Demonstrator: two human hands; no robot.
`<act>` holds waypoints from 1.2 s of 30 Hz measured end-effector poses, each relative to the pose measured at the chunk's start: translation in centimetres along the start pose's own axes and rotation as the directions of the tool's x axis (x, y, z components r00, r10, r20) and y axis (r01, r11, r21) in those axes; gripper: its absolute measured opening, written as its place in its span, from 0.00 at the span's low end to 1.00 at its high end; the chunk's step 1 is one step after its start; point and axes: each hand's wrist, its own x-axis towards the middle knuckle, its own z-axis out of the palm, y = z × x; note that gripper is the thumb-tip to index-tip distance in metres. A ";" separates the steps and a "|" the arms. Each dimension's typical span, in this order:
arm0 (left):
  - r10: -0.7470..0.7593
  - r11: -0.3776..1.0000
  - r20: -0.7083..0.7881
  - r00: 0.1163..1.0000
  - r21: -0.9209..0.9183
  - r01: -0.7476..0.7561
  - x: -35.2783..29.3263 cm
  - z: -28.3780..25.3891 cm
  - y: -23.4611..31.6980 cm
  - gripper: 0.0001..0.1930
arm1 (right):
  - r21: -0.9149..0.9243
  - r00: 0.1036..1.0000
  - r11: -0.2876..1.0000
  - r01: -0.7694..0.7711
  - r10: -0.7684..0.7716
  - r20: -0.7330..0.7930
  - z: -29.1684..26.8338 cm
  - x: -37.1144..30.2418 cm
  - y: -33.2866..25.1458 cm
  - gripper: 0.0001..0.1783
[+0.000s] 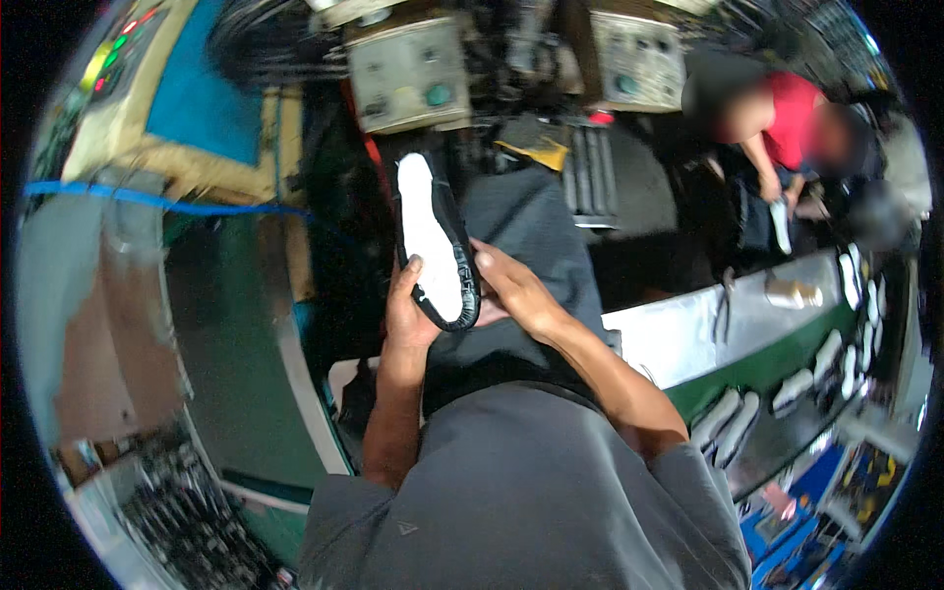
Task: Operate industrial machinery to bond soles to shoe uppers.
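Observation:
A black shoe upper [470, 280] with a white sole board [430, 236] facing up is held in front of me, above my lap. Its narrow end points away from me, and the black edge is gathered in pleats around the wide near end. My left hand [413, 307] grips the near left side, its thumb lying on the white board. Against the right side rests my right hand [509, 285], with its thumb along the black edge and its other fingers partly hidden beneath the shoe.
Two control boxes [409, 79] with green buttons stand ahead. To my right runs a green conveyor belt [713, 391] with several shoes [737, 428] on it, beside a metal ledge [669, 344]. A person in red [792, 108] holds another shoe [780, 226]. A dark green panel [236, 364] lies left.

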 end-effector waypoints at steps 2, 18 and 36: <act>-0.043 0.997 -0.062 0.997 -0.065 0.039 -1.4 -1.4 2.3 0.31 | -0.014 0.996 0.996 -0.085 0.085 -0.025 -0.7 -1.1 1.6 0.36; 0.343 0.276 -0.037 0.939 0.959 -0.063 10.1 -20.8 23.1 0.15 | -0.303 0.873 0.950 0.080 -0.213 -0.439 -10.0 -6.6 6.0 0.24; -0.443 0.437 0.149 0.884 0.897 0.068 7.0 8.2 -9.5 0.17 | 0.210 -0.334 0.740 -0.639 -0.021 -0.942 -25.8 -53.3 35.1 0.63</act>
